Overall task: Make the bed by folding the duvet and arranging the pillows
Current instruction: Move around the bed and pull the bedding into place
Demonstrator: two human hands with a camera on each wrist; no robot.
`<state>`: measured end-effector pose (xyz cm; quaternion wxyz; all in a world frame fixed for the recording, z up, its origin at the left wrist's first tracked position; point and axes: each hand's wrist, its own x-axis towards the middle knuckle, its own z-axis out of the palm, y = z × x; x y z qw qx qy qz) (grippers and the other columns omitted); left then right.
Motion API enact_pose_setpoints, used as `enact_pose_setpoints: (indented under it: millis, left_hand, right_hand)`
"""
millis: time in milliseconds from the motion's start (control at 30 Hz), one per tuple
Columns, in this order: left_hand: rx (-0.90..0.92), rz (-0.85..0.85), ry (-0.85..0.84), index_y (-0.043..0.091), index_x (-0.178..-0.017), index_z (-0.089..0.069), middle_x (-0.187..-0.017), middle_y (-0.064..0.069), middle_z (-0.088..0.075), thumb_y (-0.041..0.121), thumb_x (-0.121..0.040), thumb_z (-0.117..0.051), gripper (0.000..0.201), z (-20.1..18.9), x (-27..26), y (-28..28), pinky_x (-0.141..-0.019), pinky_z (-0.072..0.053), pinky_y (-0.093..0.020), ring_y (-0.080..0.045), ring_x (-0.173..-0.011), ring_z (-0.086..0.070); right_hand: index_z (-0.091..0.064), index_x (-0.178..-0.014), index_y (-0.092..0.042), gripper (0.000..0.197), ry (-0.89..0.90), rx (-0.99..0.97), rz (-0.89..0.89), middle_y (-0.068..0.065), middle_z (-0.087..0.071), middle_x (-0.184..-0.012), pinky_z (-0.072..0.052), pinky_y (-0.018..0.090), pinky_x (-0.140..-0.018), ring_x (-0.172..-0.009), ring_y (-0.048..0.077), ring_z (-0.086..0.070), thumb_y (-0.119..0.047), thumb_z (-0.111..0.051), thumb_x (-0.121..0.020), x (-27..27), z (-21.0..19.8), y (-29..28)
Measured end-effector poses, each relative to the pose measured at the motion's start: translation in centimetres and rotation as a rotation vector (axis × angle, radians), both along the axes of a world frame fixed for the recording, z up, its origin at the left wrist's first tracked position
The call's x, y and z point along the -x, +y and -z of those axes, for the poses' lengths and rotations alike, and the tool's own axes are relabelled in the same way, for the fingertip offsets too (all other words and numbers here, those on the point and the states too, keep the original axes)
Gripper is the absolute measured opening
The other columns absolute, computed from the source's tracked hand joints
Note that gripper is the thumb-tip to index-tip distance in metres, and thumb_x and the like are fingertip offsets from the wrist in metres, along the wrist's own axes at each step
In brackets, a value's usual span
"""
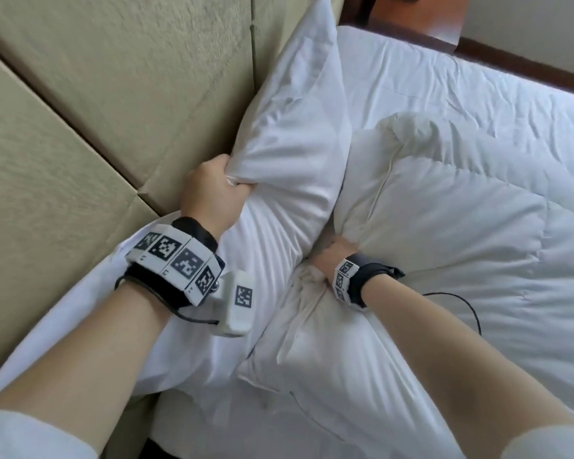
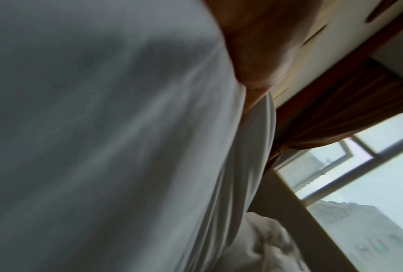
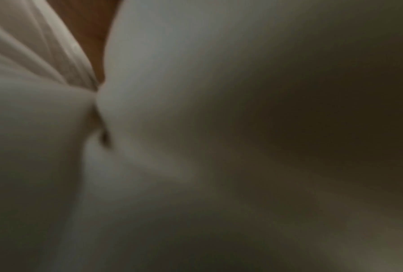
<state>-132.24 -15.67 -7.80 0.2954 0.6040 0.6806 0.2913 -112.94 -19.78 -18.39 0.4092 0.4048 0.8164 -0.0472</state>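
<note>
A white pillow (image 1: 295,127) leans against the headboard, and my left hand (image 1: 212,190) grips a fold of its left edge in a fist. In the left wrist view that pillow's cover (image 2: 102,128) fills the frame under the left hand (image 2: 254,46). My right hand (image 1: 332,255) is dug into bunched white pillow fabric low down, where this pillow meets a second pillow (image 1: 338,366) and the puffy white duvet (image 1: 471,220). Its fingers are buried in the cloth. The right wrist view is blurred, showing only gathered fabric (image 3: 32,55).
The beige padded headboard (image 1: 80,111) runs along the left. A wooden bedside unit (image 1: 421,18) stands past the bed's far corner. A thin black cable (image 1: 468,303) trails from my right wrist over the duvet. A window (image 2: 370,184) and brown curtain show in the left wrist view.
</note>
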Motion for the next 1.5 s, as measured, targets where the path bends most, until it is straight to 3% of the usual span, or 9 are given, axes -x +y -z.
enact_pose_setpoints:
  millis: [300, 467, 567, 700, 900, 1033, 1300, 1433, 1500]
  left_hand:
    - [-0.224, 0.069, -0.221, 0.017, -0.051, -0.024, -0.051, 0.005, -0.027, 0.008, -0.076, -0.066, 0.049, -15.3, -0.3, -2.3, -0.043, -0.020, -0.016, -0.006, -0.043, -0.027]
    - [-0.357, 0.051, -0.367, 0.010, -0.058, -0.046, -0.061, 0.000, -0.042, 0.014, -0.072, -0.067, 0.026, -25.9, -0.8, -5.4, -0.058, -0.030, -0.025, -0.014, -0.063, -0.039]
    - [-0.460, 0.088, -0.522, 0.016, -0.068, -0.060, -0.068, 0.001, -0.056, 0.011, -0.072, -0.068, 0.011, -31.4, -3.0, -7.7, -0.061, -0.040, -0.020, -0.011, -0.069, -0.049]
    - [-0.489, 0.167, -0.667, 0.015, -0.077, -0.064, -0.074, 0.003, -0.064, 0.012, -0.077, -0.066, 0.004, -35.7, -7.2, -11.1, -0.067, -0.046, -0.020, -0.014, -0.073, -0.058]
    - [-0.320, 0.262, -0.929, 0.020, -0.074, -0.059, -0.074, 0.005, -0.060, 0.014, -0.081, -0.064, 0.011, -35.5, -14.3, -14.3, -0.069, -0.050, -0.019, -0.013, -0.073, -0.057]
    - [-0.056, 0.399, -1.125, 0.019, -0.082, -0.059, -0.081, 0.001, -0.063, 0.018, -0.083, -0.065, 0.006, -33.3, -20.4, -16.3, -0.067, -0.053, -0.026, -0.015, -0.073, -0.061]
    - [0.322, 0.533, -1.295, 0.012, -0.113, -0.060, -0.107, -0.007, -0.067, 0.028, -0.086, -0.061, 0.031, -26.0, -26.7, -15.2, -0.080, -0.055, -0.032, -0.021, -0.092, -0.065]
    - [0.463, 0.402, -1.014, 0.012, -0.099, -0.069, -0.097, -0.010, -0.070, 0.023, -0.076, -0.069, 0.026, -14.2, -24.1, -11.6, -0.087, -0.055, -0.044, -0.029, -0.091, -0.067]
    - [0.491, 0.363, -0.775, 0.011, -0.102, -0.069, -0.103, -0.011, -0.069, 0.022, -0.070, -0.075, 0.034, -7.6, -21.4, -11.2, -0.091, -0.051, -0.037, -0.030, -0.100, -0.065]
  right_hand:
    - [-0.061, -0.120, -0.022, 0.037, 0.341, -0.227, 0.283, -0.002, -0.063, -0.122, -0.030, 0.035, -0.111, -0.123, 0.022, -0.052, -0.022, -0.054, -0.084, 3.6, -10.0, 3.3]
    - [-0.044, -0.130, -0.005, 0.044, 1.291, -0.170, 1.072, 0.010, -0.056, -0.126, -0.042, 0.041, -0.104, -0.117, 0.026, -0.052, -0.020, -0.055, -0.091, 5.1, -18.3, 3.2]
    - [-0.060, -0.098, 0.000, 0.020, 1.677, -0.206, 1.365, 0.006, -0.058, -0.086, -0.045, 0.031, -0.075, -0.080, 0.018, -0.052, -0.017, -0.048, -0.095, 2.4, -25.6, 2.7]
    - [-0.031, -0.065, -0.023, 0.038, 1.990, -0.366, 1.397, -0.013, -0.037, -0.071, -0.039, 0.003, -0.043, -0.041, -0.006, -0.051, -0.025, -0.031, -0.102, -2.4, -35.7, -1.1]
    - [-0.063, -0.105, -0.004, 0.062, 1.734, -0.634, 1.370, 0.012, -0.066, -0.102, -0.050, 0.035, -0.087, -0.091, 0.025, -0.062, -0.056, -0.033, -0.093, -11.8, -39.2, -6.9]
    - [-0.056, -0.119, 0.009, 0.069, 1.444, -0.801, 1.328, 0.025, -0.062, -0.113, -0.044, 0.031, -0.079, -0.090, 0.024, -0.054, -0.051, -0.028, -0.097, -18.4, -38.6, -12.6]
    - [-0.059, -0.124, -0.029, 0.046, 0.949, -0.879, 1.298, -0.001, -0.066, -0.118, -0.039, 0.033, -0.104, -0.116, 0.020, -0.057, -0.053, -0.035, -0.094, -27.6, -37.8, -20.6]
    - [-0.029, -0.146, -0.029, 0.072, 0.615, -0.577, 1.402, -0.005, -0.066, -0.089, -0.032, 0.034, -0.110, -0.118, 0.022, -0.055, -0.067, -0.035, -0.085, -26.0, -29.7, -19.4]
    - [-0.013, -0.150, -0.030, 0.090, 0.560, -0.358, 1.402, -0.001, -0.065, -0.112, -0.032, 0.032, -0.110, -0.124, 0.025, -0.051, -0.077, -0.033, -0.076, -23.8, -23.4, -18.6]
